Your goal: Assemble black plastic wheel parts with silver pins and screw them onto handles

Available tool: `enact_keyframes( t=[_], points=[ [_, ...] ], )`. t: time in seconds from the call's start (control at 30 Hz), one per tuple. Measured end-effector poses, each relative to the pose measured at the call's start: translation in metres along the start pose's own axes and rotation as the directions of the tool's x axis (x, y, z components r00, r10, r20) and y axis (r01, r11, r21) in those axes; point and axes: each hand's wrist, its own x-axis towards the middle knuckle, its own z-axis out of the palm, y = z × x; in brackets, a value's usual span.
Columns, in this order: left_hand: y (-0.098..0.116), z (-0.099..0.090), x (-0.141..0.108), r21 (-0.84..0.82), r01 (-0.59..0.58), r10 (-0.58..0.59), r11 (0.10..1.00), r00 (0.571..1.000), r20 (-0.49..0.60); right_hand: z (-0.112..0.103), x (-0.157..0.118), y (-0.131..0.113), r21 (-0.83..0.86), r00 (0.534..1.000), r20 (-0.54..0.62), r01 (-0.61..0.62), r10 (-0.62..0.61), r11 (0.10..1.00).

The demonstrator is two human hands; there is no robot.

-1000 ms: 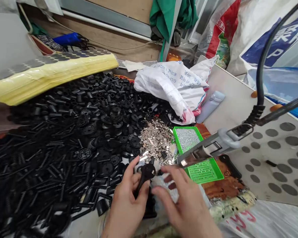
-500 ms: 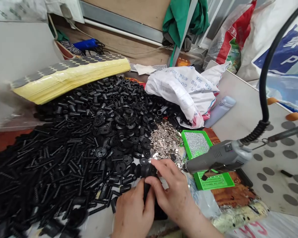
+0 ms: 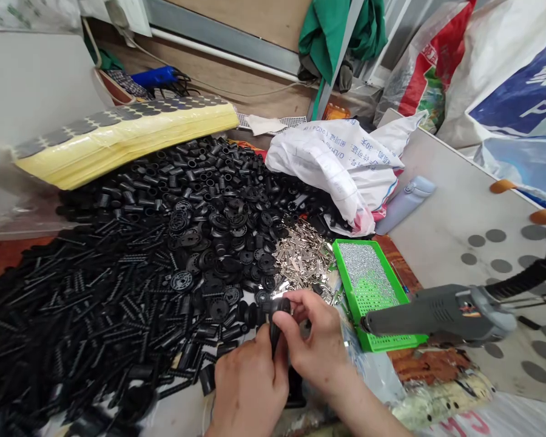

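My left hand (image 3: 250,379) is closed around the lower part of a black plastic part (image 3: 276,325), which stands roughly upright at the near edge of the pile. Pinched at the part's top are the thumb and fingers of my right hand (image 3: 316,334). My fingers hide much of its shape. Just beyond lie black round discs (image 3: 218,308) and short black tubes. A heap of flat silvery metal pieces (image 3: 304,255) is beyond my right hand. To the right hangs a grey electric screwdriver (image 3: 432,312), with neither hand on it.
A green tray (image 3: 368,291) with many small silvery pieces sits under the screwdriver. Long black threaded rods (image 3: 104,309) spread across the left. Behind are a stack of yellow sheets (image 3: 131,139), a white printed bag (image 3: 337,164) and a lavender bottle (image 3: 404,203).
The screwdriver has swung right and slightly down, away from my hands. My right fingers have curled tighter around the top of the black part.
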Motion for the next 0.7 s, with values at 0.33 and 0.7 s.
enact_keyframes(
  t=[0.33,0.7],
  points=[
    [-0.007,0.007,0.007,-0.181,-0.003,0.003,0.984,1.0,0.002,-0.005,0.009,0.004,-0.007,0.987,0.129,0.098,-0.097,0.995],
    [-0.018,0.006,0.01,-0.6,-0.006,0.037,0.8,0.998,0.04,-0.016,0.019,0.009,-0.128,0.881,0.343,0.386,-0.325,0.914]
  ],
)
